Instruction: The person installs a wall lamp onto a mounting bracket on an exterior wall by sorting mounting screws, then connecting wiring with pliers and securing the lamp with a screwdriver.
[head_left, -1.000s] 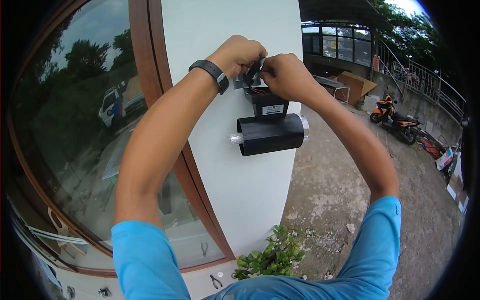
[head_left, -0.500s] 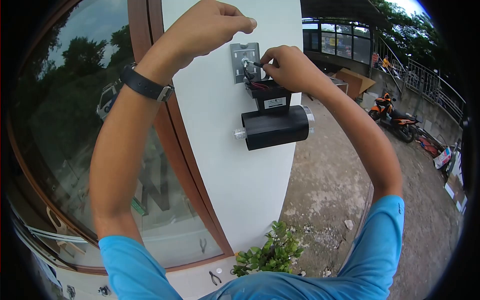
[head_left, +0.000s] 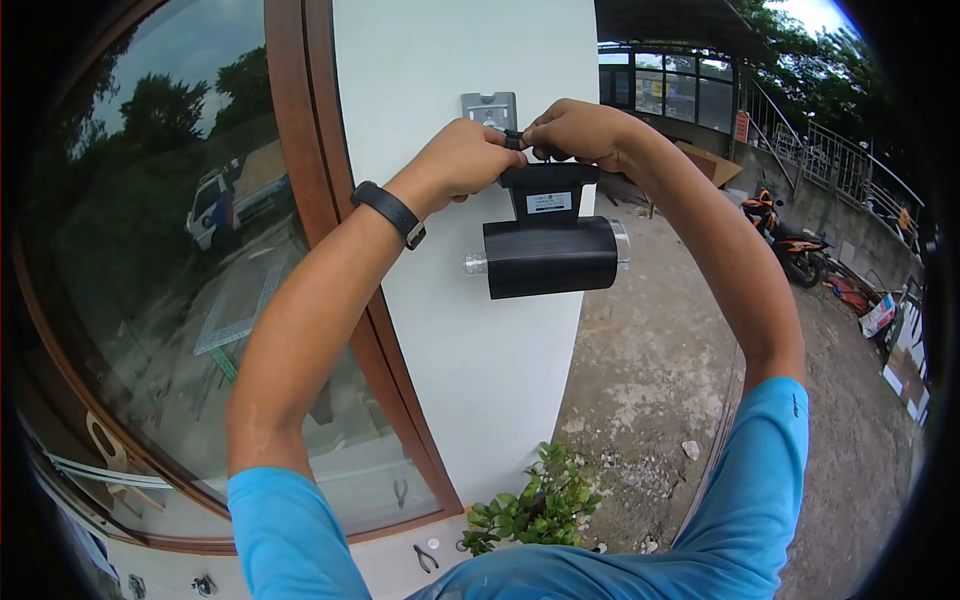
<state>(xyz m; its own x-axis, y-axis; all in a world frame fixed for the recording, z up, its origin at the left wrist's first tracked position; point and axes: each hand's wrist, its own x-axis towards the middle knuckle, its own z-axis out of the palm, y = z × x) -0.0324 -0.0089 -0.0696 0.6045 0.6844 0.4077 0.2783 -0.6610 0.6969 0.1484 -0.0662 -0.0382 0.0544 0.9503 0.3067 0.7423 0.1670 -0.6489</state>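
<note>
A black cylindrical wall lamp with a clear end piece hangs against the white wall, below a grey metal mounting plate. My left hand is closed, fingertips pinching one end of a short black-covered wire in front of the plate. From the other side my right hand pinches the same wire, its thumb and forefinger close to my left fingertips. Just under both hands is the lamp's black base box. My hands cover the plate's lower part and most of the wiring.
A brown-framed glass panel stands left of the wall. Below are a leafy plant and pliers on the ledge. An orange and black motorcycle is parked at the right, near a railing.
My left hand has come down from above the plate to the wire and closed on it. The right hand still pinches the wire, now slightly farther right. The lamp hangs almost unchanged.
</note>
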